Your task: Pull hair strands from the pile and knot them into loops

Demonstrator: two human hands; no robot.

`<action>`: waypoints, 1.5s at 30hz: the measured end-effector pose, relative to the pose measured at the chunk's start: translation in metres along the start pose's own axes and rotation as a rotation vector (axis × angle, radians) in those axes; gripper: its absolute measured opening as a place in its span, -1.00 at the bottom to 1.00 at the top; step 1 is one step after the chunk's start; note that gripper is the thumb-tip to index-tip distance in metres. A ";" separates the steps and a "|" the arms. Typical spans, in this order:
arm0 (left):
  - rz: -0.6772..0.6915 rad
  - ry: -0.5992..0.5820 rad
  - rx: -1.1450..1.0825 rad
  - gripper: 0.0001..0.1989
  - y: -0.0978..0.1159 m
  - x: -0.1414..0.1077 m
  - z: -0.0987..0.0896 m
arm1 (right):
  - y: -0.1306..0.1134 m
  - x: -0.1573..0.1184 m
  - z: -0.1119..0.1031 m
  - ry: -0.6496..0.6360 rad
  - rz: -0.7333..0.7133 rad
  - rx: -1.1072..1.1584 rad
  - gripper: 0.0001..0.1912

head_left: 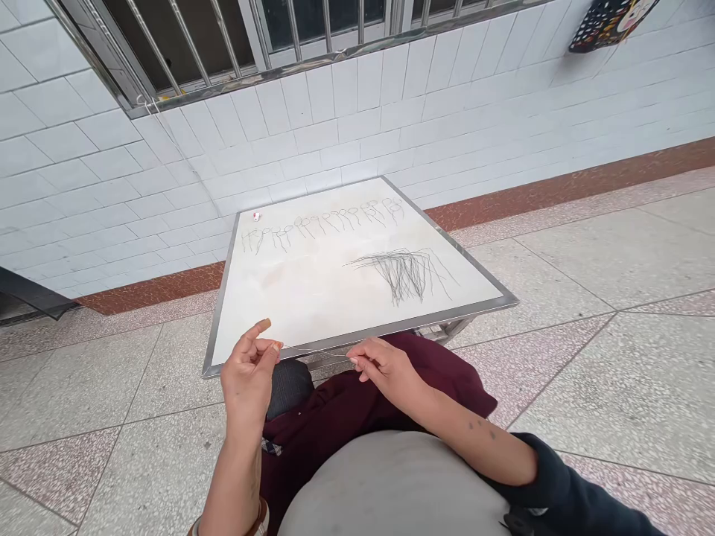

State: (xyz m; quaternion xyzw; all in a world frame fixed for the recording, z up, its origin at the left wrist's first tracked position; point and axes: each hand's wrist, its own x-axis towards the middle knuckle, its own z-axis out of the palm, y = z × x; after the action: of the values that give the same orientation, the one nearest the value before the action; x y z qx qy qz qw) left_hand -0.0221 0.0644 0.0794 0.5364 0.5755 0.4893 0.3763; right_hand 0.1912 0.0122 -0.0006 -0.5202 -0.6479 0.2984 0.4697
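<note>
My left hand (249, 370) is over the table's near left corner, thumb and index finger pinched on something small and orange, with another finger raised. Across from it, my right hand (385, 366) pinches a thin pale strand (318, 351) that stretches between the two hands above the near edge. On the white table (302, 298) lies a spread bundle of dark thin strands (405, 272) at the right. Farther back, a row of looped dark strands (329, 217) runs across the top. A small red and white item (257, 217) sits at the far left corner.
The table has a grey metal rim and stands near a white tiled wall (335, 126). Above are window bars (327, 26). A patterned bag (611, 24) hangs at the upper right. Dark red cloth (335, 406) covers my lap below the near edge.
</note>
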 end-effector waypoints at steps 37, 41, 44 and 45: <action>-0.065 -0.189 0.012 -0.57 0.000 -0.009 0.026 | -0.012 0.019 0.035 -0.054 -0.150 -0.066 -0.72; -0.062 -0.183 0.014 -0.57 -0.003 -0.009 0.026 | -0.012 0.017 0.035 -0.064 -0.130 -0.082 -0.73; -0.064 -0.185 0.020 -0.57 -0.003 -0.010 0.026 | -0.012 0.016 0.035 -0.066 -0.117 -0.082 -0.74; -0.064 -0.182 0.024 -0.57 -0.002 -0.010 0.025 | -0.012 0.016 0.035 -0.068 -0.119 -0.088 -0.74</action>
State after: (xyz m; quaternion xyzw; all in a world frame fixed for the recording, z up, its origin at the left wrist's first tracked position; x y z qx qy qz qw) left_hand 0.0030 0.0586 0.0705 0.5645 0.5614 0.4196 0.4360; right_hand 0.1536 0.0275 0.0012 -0.4904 -0.7059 0.2586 0.4409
